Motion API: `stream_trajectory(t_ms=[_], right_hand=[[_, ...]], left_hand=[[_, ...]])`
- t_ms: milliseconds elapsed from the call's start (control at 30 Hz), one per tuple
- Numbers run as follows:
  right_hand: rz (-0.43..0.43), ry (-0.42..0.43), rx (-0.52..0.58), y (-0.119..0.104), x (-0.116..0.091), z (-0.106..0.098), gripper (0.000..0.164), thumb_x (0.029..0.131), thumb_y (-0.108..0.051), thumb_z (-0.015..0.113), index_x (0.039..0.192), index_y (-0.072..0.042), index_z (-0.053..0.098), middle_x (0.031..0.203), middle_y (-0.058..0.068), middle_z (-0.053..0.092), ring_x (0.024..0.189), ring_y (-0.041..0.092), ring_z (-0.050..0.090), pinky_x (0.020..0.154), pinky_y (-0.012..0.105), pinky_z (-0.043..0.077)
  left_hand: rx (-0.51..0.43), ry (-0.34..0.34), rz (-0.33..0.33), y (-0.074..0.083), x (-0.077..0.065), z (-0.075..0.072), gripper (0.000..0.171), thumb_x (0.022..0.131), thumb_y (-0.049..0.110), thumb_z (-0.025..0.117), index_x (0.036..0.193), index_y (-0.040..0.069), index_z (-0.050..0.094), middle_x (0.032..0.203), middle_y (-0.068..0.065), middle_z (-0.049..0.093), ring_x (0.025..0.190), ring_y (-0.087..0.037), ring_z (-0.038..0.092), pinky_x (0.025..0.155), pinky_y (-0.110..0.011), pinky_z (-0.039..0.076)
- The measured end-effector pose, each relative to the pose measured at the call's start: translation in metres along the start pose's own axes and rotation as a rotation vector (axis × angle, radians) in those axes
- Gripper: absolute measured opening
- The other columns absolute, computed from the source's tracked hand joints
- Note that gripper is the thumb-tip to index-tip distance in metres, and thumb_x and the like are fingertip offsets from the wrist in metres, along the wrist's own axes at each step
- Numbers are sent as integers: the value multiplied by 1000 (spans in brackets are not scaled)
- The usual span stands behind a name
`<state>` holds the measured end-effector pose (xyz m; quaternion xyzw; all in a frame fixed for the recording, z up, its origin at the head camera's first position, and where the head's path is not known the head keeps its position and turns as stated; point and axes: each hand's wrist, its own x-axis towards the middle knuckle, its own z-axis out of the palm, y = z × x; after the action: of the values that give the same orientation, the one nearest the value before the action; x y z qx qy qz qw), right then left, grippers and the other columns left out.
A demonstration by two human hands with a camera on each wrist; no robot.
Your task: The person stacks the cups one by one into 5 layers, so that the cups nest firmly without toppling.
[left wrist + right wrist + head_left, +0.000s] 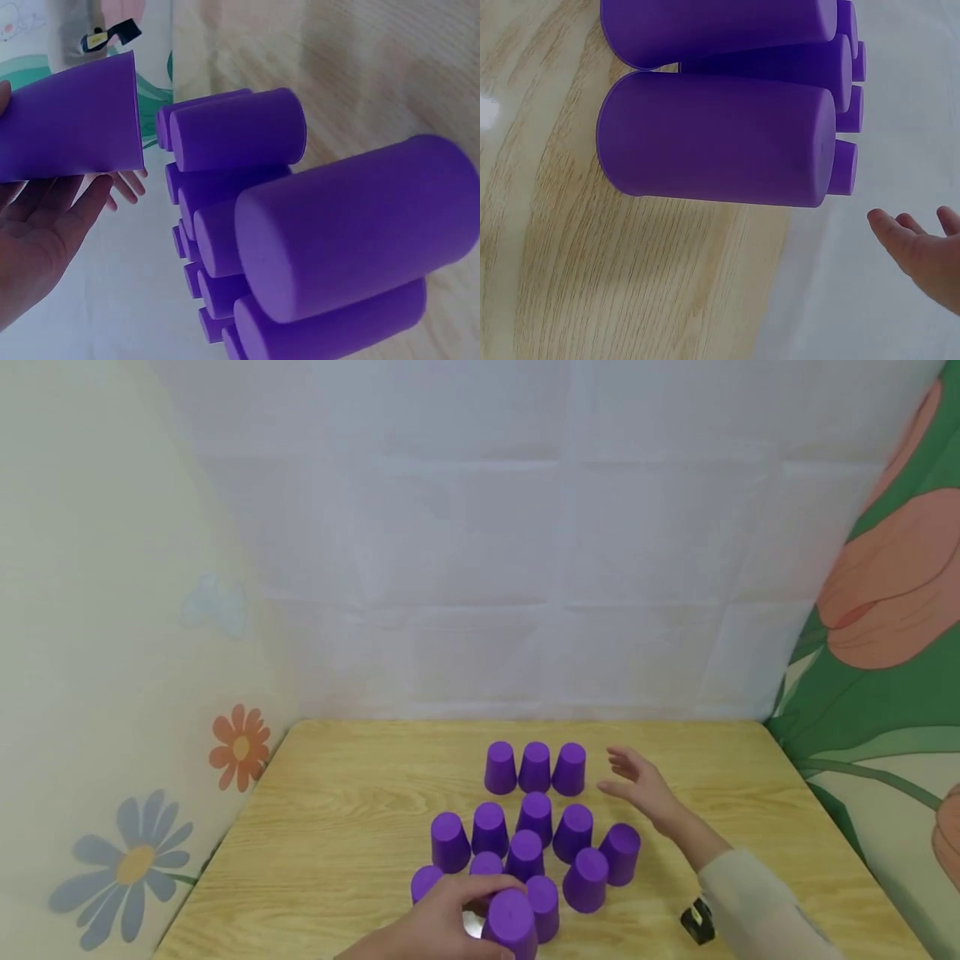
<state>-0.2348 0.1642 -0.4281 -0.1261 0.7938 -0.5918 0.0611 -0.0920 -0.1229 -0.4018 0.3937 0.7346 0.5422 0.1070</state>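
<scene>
My left hand (438, 920) grips a purple cup (513, 920), bottom up, near the table's front edge. In the left wrist view this cup (75, 120) is off the table, with fingers (86, 202) along its side. To the right of the back row, my right hand (641, 789) hovers with fingers apart and nothing in it. Several upside-down purple cups stand in the middle, among them a near right cup (586, 881) and a rightmost cup (620, 854). Behind them three cups (535, 768) form a straight row. Part of the front left cups is hidden by my left hand.
The wooden table (337, 802) runs back to a white cloth (487, 543). A small black object (698, 921) is by the right sleeve (757, 902). Flower-patterned panels border the left and right sides.
</scene>
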Motion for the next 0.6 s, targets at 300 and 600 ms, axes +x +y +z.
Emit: stream_trajectory(t_ms=[300,600], right_hand=[[-34,-8,16,-2,-17,-1,61,76,-8,65,125,7,33,124,29,36,114,41,33,88,44,37],[-59,-22,22,-3,-25,-2,60,76,-6,65,125,8,33,124,30,35,113,44,31,88,44,38]], left_hand=[[101,61,-5,9,10,-17,48,69,20,73,112,9,54,97,2,59,85,-9,55,69,-26,49],[47,64,34,5,21,-34,49,70,14,72,114,5,52,96,-3,59,86,-13,56,70,-29,50]])
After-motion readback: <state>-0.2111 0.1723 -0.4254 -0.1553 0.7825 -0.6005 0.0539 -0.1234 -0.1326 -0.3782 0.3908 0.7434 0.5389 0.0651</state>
